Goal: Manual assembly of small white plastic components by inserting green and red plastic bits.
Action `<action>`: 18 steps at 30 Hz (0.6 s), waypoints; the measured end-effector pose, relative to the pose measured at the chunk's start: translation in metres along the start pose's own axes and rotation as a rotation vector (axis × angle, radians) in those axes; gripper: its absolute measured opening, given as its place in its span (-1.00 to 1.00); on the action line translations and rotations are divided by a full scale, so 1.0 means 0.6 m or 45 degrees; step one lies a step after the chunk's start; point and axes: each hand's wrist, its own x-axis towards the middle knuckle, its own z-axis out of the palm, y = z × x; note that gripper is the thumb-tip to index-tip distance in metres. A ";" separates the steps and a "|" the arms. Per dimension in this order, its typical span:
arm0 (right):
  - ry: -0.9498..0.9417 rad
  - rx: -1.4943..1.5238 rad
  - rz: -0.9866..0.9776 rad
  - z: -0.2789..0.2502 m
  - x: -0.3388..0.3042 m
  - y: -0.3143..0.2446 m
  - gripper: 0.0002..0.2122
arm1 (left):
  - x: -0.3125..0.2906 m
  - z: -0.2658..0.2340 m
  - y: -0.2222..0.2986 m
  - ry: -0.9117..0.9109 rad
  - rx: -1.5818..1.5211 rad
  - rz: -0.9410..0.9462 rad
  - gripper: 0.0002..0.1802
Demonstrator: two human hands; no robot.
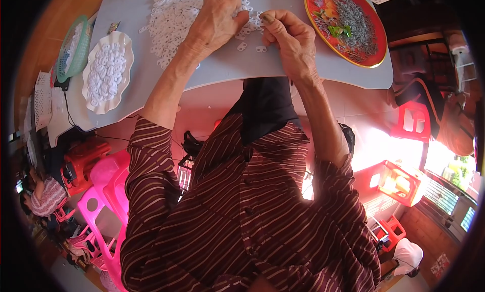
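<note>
A heap of small white plastic pieces with holes [172,19] is spread over the grey table [222,70]. Over the heap's right side, my left hand [214,22] has its fingers curled closed; its fingertips are partly hidden. Just to the right, my right hand [293,39] pinches thumb and forefinger together beside some loose white pieces. What either hand holds is too small or hidden to make out. A red plate with a yellow rim [375,60], right of my right hand, bears many thin grey metal bits [356,22] and some little yellow-green pieces [339,31].
At the table's left stand a white scalloped dish [126,80] of white pieces and a green basket [65,72]. Pink chairs [108,186] and red stools [414,120] are on the floor. Other people sit at the far left [48,196] and lower right [406,256].
</note>
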 end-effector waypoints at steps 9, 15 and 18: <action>-0.001 0.085 -0.054 0.004 -0.002 -0.003 -0.88 | -0.013 0.019 0.021 0.120 -1.028 -0.746 -0.82; -0.045 0.306 -0.120 0.003 0.000 -0.004 -0.86 | -0.011 0.027 0.068 0.328 -1.492 -0.806 -0.81; -0.065 0.404 -0.055 0.002 0.000 -0.005 -0.84 | -0.015 0.031 0.058 0.315 -1.551 -0.790 -0.81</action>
